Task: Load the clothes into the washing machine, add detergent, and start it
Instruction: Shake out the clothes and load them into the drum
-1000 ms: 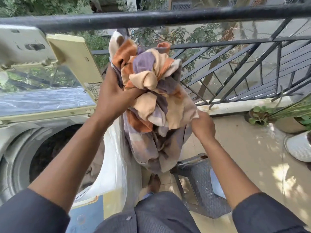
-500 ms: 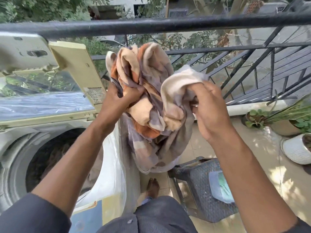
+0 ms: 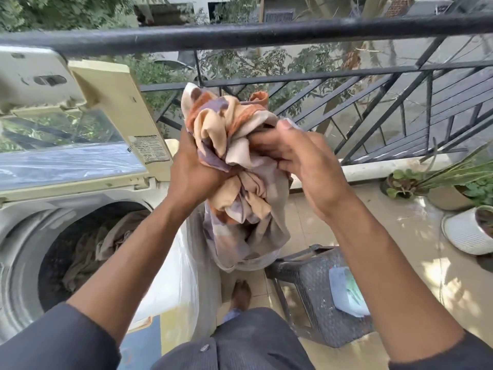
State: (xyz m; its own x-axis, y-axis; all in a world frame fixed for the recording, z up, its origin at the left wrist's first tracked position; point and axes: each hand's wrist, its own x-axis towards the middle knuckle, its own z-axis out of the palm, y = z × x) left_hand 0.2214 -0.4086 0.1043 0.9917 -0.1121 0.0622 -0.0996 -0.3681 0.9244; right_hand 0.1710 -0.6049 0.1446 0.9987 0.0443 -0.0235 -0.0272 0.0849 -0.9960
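We have the patterned cloth bunched up between both hands, held in the air just right of the washing machine, in front of the balcony railing. Our left hand is clamped on the left side of the bundle, and our right hand closes over its upper right, fingers pressing folds inward. A loose tail of the cloth hangs below the hands, near the dark plastic stool.

The machine's lid stands open and the drum already holds some brownish fabric, so we judge the step in hand is gathering this piece and dropping it in. To do it well, we should tuck that hanging tail up into the bundle first, so it doesn't catch on the rim of the tub or trail outside. Then we carry the lot leftward over the opening, keeping clear of the raised lid edge, and let it fall loosely rather than as a tight ball, so it can tumble freely. A white packet lies on the stool, possibly the detergent, though we cannot read it.
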